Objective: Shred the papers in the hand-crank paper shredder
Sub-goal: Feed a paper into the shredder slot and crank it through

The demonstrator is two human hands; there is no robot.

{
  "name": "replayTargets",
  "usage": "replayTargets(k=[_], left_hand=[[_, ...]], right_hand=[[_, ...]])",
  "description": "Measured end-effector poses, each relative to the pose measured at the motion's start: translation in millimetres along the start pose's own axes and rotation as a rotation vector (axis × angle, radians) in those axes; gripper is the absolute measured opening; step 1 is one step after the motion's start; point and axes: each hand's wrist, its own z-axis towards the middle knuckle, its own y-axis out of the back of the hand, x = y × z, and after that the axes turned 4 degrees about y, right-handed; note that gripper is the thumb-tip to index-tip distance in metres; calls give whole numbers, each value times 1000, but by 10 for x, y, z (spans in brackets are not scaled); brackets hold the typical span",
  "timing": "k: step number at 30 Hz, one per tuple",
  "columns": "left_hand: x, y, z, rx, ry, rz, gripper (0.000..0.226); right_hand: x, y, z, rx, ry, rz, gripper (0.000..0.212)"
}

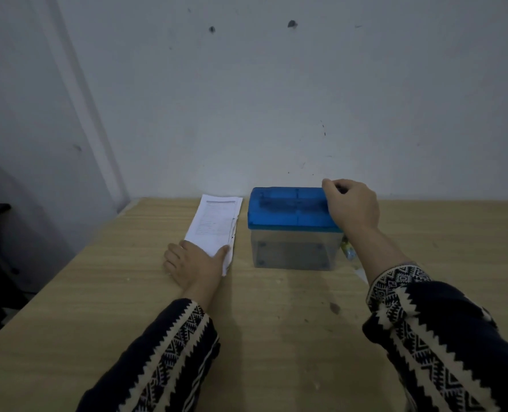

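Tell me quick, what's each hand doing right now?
Left hand: on the near end of the papers, grip unclear.
Right hand: gripping the right end of the shredder lid.

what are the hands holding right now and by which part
The right hand grips the shredder by the right end of its blue lid. The left hand only rests on the near end of the papers.

Wood-grain table [276, 307] – matt; shredder [291, 227] of translucent plastic; white paper [217, 221].
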Motion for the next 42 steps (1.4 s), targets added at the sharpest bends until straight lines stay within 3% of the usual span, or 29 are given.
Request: replayTargets(k=[3, 9, 18, 23, 26, 29, 35, 42], left_hand=[[-6, 8, -6, -6, 38, 10, 113], [-30, 36, 2, -7, 54, 35, 105], [-52, 57, -5, -90, 73, -64, 72], [-20, 122, 88, -56, 64, -95, 51], [20, 144, 120, -110, -29, -19, 48], [36, 115, 87, -114, -278, 98, 36], [-13, 76, 27, 36, -344, 172, 78], [-55, 107, -28, 49, -328, 174, 61]], right_hand=[[3, -1, -10, 1, 2, 14, 24], [3, -5, -3, 0, 0, -2, 30], [-3, -10, -8, -3, -8, 7, 31], [-4, -14, -18, 2, -9, 17, 31], [2, -25, -13, -6, -16, 11, 31], [-5, -25, -15, -4, -16, 24, 30], [-13, -26, -17, -11, -19, 34, 28], [-15, -26, -12, -7, -24, 48, 28]])
